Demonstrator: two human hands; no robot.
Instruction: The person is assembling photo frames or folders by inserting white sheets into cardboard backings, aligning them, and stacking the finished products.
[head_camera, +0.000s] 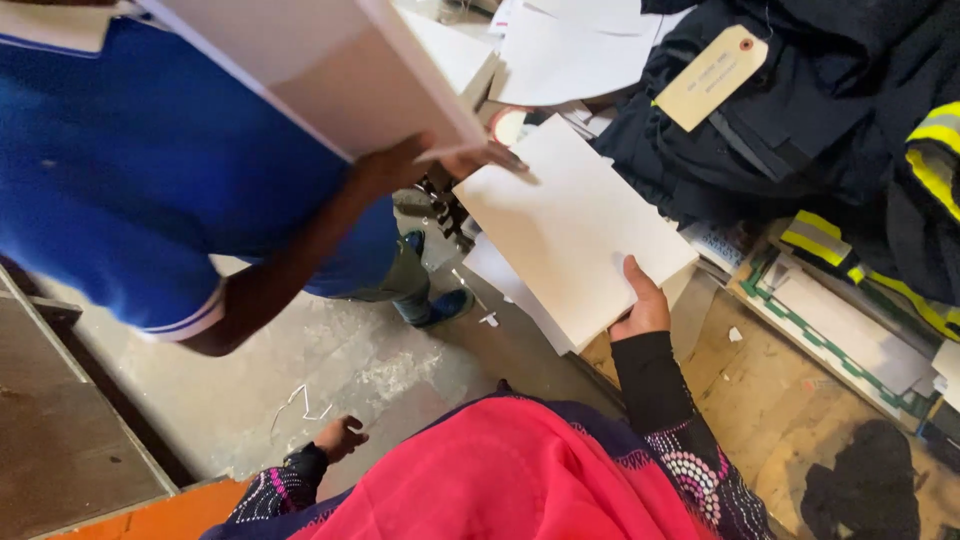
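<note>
One white board (570, 225) is pinched in the right hand (640, 305) and could slip, since the left hand (340, 437) hangs loosely curled and empty far from the board.

Smooth matt white paper sheets (570, 225); rough, stained concrete floor (300, 370).

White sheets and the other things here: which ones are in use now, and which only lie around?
In use: white sheet stack held by right hand; white board held by another person's hand.
Lying about: dark garments, beige tag, loose papers. Left hand is empty.
</note>
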